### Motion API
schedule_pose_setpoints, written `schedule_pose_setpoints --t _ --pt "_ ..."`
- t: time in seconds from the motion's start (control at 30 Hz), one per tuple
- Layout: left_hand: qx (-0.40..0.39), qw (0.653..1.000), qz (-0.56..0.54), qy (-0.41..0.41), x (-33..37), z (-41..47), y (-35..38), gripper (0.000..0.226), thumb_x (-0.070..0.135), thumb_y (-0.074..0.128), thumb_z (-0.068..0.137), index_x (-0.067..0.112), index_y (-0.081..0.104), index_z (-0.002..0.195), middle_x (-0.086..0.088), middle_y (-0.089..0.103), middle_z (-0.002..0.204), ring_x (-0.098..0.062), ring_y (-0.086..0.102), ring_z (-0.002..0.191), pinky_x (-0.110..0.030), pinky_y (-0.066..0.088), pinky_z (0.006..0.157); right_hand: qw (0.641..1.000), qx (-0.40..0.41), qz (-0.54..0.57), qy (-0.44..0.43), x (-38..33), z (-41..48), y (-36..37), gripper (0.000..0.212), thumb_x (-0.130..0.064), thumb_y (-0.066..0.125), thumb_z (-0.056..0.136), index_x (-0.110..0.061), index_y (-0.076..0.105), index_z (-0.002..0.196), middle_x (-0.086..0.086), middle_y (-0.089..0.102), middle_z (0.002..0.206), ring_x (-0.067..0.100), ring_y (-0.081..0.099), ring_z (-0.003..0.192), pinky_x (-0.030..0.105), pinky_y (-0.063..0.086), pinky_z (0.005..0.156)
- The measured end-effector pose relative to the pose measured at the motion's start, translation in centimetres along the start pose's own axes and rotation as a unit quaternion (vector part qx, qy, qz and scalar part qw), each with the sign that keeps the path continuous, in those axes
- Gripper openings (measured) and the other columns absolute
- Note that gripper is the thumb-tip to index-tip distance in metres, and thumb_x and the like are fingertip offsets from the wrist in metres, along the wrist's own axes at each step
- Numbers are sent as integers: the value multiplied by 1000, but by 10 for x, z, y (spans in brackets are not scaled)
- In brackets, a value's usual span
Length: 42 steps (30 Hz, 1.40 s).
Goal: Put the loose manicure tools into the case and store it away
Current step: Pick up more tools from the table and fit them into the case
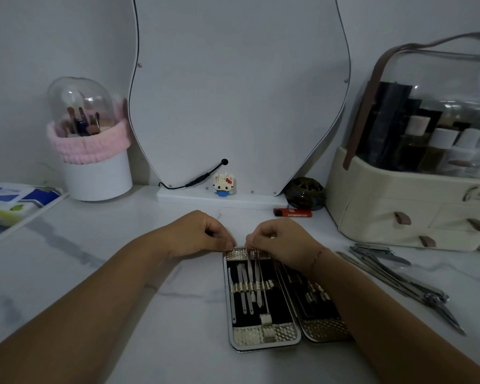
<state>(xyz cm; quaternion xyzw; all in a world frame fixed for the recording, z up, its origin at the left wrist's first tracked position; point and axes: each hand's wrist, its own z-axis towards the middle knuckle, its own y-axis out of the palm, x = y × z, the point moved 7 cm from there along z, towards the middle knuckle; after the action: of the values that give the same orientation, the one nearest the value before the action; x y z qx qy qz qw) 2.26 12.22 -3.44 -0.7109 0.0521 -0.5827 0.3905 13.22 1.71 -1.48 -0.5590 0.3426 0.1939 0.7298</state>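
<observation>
Head view: w/ left hand [203,234] pinching case [262,332] top rim, right hand [279,241] pinching a thin tool [257,275] should slide it straight under the case's strap.

- Open silvery metal manicure case [263,335]: embossed, shiny rim, matt black lining.
- Slim steel tools [250,275] inside: polished, smooth.
- Loose steel nippers and files [405,278] at right: bright, glossy.
- White marble-look tabletop [122,259]: smooth, faint sheen.
- Far left, clear glossy plastic dome [79,101] with fluffy pink cloth band [92,151].
- Cream plastic organiser [399,206], far right: matt.
</observation>
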Motion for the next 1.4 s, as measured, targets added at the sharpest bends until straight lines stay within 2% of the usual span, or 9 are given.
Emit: schedule_pose_setpoints --t 0.23,0.5,0.77,0.87,1.0,1.13,1.23,1.33,1.4 --pt "3 1000 0 -2 0 -1 0 6 24 75 78 24 77 83 -4 75 90 -8 62 81 -27 47 85 1000 -20 -10 2 -6 -6 -1 28 -33 57 87 -14 76 78 10 71 84 18 60 79 29 46 77" --pt "1 1000 -3 -7 2 -2 0 5 23 74 78 24 77 82 -3 75 89 -7 63 82 -27 47 86 999 -50 -9 5 -3 -11 -2 34 -38 51 90 -16 75 83 -16 53 39 -6 47 44 6 34 51" --pt "-4 1000 -14 3 5 -1 2 11 22 74 78 32 76 73 11 75 80 5 63 77 -14 43 76 997 37 65 -1 0 -22 -33 29 -30 50 92 -16 73 80 -5 61 61 2 46 45 13 41 52" --pt "-4 1000 -18 9 3 0 2 11 21 75 78 30 77 74 10 75 82 2 65 81 -14 44 78 991 132 -26 -5 10 -47 -83 21 -21 58 87 -10 73 76 1 64 62 3 49 49 7 41 49" --pt "-5 1000 4 24 2 1 1 3 30 77 73 32 77 75 5 76 87 -11 67 90 -26 48 89 967 162 -173 95 56 -83 -127 18 -17 68 78 -2 71 68 7 68 66 10 51 56 1 36 53" --pt "-11 1000 0 28 -1 2 1 54 75 71 38 36 77 75 12 75 86 2 66 82 -15 46 80 953 132 -237 137 79 -91 -129 9 -22 73 73 -15 76 76 -2 65 71 10 55 68 5 36 58" --pt "-8 1000 -3 24 0 -1 2 30 56 78 52 35 77 74 13 75 85 5 66 80 -17 43 80 952 114 -244 143 85 -87 -123 11 -23 75 70 -14 75 77 -7 58 66 10 53 66 20 38 62" --pt "-2 1000 7 22 -1 0 2 12 39 80 64 33 77 74 12 76 86 3 66 82 -18 44 82 955 103 -235 148 85 -84 -122 8 -22 75 71 -20 71 64 -12 54 58 3 48 57 12 35 52" --pt "-4 1000 -7 18 0 0 2 20 46 79 60 33 78 76 13 76 88 2 67 86 -17 46 85 960 95 -218 149 87 -83 -121 25 -19 74 72 -29 62 52 -10 55 55 3 48 53 8 37 47"
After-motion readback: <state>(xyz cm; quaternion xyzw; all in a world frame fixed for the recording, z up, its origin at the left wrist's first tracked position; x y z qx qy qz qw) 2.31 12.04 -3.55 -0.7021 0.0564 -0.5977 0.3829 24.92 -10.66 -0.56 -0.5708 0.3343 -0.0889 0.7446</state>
